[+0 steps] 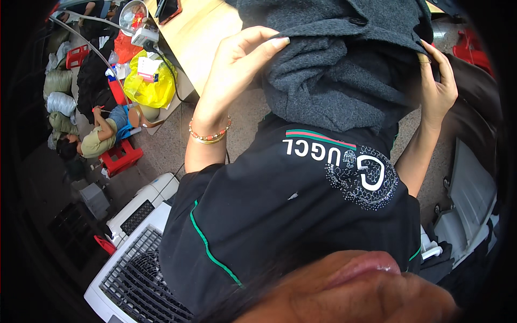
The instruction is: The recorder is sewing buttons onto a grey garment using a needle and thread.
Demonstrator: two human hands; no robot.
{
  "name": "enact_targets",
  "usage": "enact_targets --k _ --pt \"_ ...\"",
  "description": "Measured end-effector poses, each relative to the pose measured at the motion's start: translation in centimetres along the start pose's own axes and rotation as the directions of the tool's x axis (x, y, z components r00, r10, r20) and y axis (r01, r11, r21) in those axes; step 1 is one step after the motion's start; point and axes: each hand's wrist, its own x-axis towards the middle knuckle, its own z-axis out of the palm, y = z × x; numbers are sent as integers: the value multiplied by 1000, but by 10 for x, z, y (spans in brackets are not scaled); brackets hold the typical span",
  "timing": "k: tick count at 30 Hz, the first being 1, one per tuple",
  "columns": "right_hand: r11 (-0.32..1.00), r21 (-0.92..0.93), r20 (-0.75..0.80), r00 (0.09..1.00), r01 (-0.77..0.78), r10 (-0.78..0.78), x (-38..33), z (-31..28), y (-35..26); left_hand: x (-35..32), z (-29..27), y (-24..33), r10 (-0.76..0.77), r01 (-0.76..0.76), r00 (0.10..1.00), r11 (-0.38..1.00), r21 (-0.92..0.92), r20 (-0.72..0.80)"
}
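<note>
Against the chest, left hand (237, 70) and right hand (437, 81), fingers curled, gripping grey woollen garment (344, 64)

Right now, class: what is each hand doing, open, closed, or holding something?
Left hand: closed on the grey garment, fingers curled over its edge.
Right hand: gripping the same garment's other side.

Dark grey wool garment (344, 64), bunched, held up.

The person wears a black short-sleeved shirt with thin green piping (269, 215), a red-and-green stripe and a rhinestone patch. A beaded bracelet with gold bangles (210, 134) circles the left wrist.
</note>
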Motion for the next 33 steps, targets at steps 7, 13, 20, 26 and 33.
enact_targets --k 7,13,20,26,33 --pt "979 183 -65 992 -92 105 -8 3 6 -12 -3 -9 -91 92 996 991 -97 14" --pt "914 405 -215 972 4 91 1 -8 -13 -13 7 -4 -33 -18 995 875 -483 -97" --pt "917 96 -37 922 387 -385 20 -35 -99 10 25 34 423 -427 888 904 17 -178" --pt "760 190 111 756 621 -645 30 -17 -138 14 65 55 470 -474 878 880 23 92" --pt "794 171 14 804 584 -594 34 -8 -117 13 77 51 292 -271 955 929 -250 51"
